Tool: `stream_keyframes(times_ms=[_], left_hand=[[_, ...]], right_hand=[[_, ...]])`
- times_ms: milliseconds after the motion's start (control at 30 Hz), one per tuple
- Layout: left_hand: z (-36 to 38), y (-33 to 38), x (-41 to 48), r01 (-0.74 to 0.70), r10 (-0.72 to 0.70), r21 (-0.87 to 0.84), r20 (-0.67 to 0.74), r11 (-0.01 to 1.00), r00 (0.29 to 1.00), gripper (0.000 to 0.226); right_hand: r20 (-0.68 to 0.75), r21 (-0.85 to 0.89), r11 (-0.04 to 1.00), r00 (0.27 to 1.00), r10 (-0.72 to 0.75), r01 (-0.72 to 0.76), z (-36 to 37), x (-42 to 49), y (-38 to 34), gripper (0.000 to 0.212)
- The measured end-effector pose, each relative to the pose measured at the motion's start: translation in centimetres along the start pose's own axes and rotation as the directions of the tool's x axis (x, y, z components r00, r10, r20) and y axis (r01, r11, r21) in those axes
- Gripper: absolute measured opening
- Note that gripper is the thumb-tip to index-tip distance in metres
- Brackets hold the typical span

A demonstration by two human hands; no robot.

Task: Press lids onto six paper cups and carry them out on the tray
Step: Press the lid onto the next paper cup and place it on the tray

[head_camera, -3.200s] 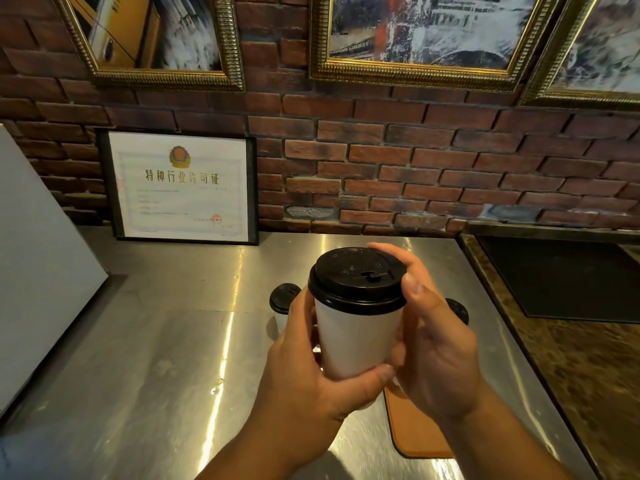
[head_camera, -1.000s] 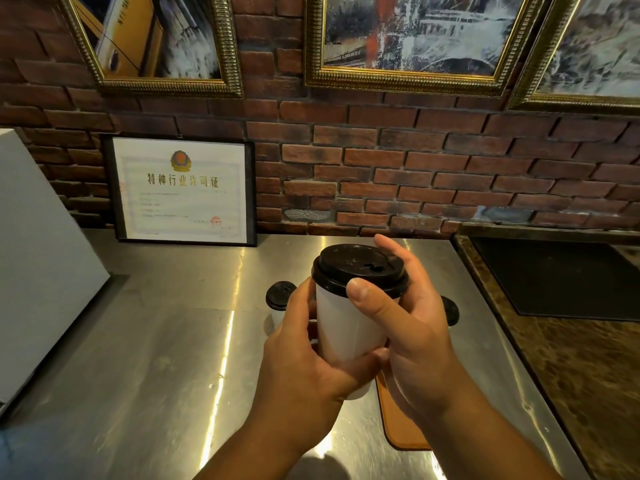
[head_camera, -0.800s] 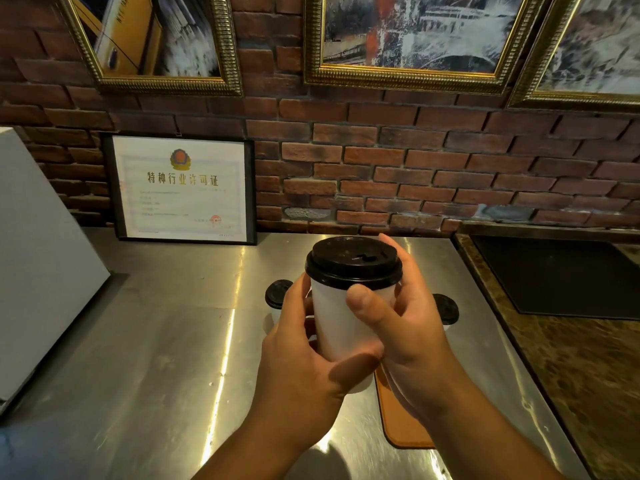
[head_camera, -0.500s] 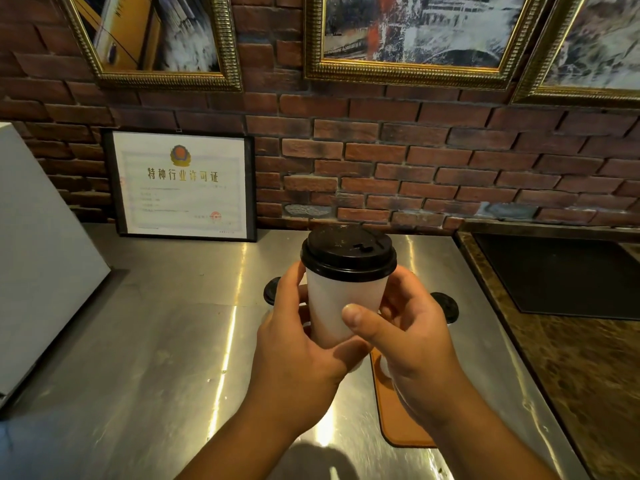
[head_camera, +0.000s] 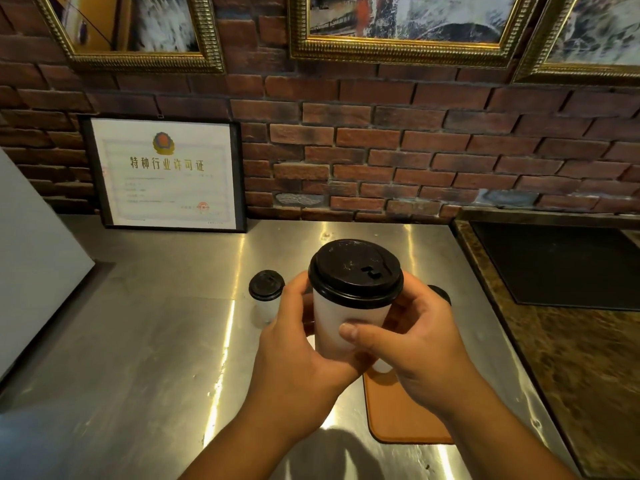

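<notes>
worktop as i see it through the head camera, read left to right. white panel point(head_camera: 34, 254) leans in at the far left. framed certificate point(head_camera: 166, 174) stands on the steel counter point(head_camera: 138, 341), propped against the brick wall point(head_camera: 381, 150). first lidded cup point(head_camera: 266, 289), small in the view, stands on the steel just left of the hands, its lid seated. left hand point(head_camera: 298, 358) wraps the wall of the held cup point(head_camera: 349, 327) from the left, fingers curled round its far side. the held cup is upright and, as i judge it, raised above the far end of the tray. its black lid point(head_camera: 356, 271) sits level on the rim as far round as i can see. right hand point(head_camera: 415, 344) grips from the right, thumb laid across the front of the paper wall, fingers curled behind just under the lid. behind that hand the rim of a further lid point(head_camera: 440, 293) shows, but its cup is hidden. orange-brown tray point(head_camera: 401, 417) lies below the right wrist, and only its near part shows. dark stone counter point(head_camera: 571, 358) with a black mat point(head_camera: 554, 265) closes the right side.

progress, in my judgement: three lids appear pressed on. i cannot tell whether the other three cups are hidden behind the hands or out of view. the held cup looks finished and ready to set down. carrying the tray out is not yet done.
</notes>
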State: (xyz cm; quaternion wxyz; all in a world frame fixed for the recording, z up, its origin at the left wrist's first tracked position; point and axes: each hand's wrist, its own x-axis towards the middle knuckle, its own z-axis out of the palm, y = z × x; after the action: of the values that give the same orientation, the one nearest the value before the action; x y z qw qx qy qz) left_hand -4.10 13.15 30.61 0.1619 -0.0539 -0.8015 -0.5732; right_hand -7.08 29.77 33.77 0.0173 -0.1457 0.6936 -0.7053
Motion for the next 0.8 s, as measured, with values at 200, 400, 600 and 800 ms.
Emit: stream_keyframes(times_ms=[200,400,600,800], left_hand=[[2.3,-1.2,0.5,0.028,-0.029,0.013,0.089,1.0,0.996,0.097],[3.9,-3.5,0.3,0.098,-0.102,0.028,0.276,0.995,0.956,0.097],[4.5,-8.0,-1.4,0.414,-0.454,0.186,0.323,0.891,0.831,0.078],[4.5,-16.7,-3.6,0.526,-0.701,0.534,0.191,0.662,0.687,0.092]], right_hand=[[0.0,0.005,1.0,1.0,0.026,-0.026,-2.6,0.5,2.1,0.075],[-0.017,-0.008,0.999,0.999,0.04,-0.04,-5.4,0.1,4.5,0.073],[-0.085,-0.047,0.991,0.989,0.123,-0.127,-10.4,-0.6,7.5,0.086],[-0.206,-0.105,0.973,0.962,0.181,-0.206,-16.2,-1.1,11.2,0.088]])
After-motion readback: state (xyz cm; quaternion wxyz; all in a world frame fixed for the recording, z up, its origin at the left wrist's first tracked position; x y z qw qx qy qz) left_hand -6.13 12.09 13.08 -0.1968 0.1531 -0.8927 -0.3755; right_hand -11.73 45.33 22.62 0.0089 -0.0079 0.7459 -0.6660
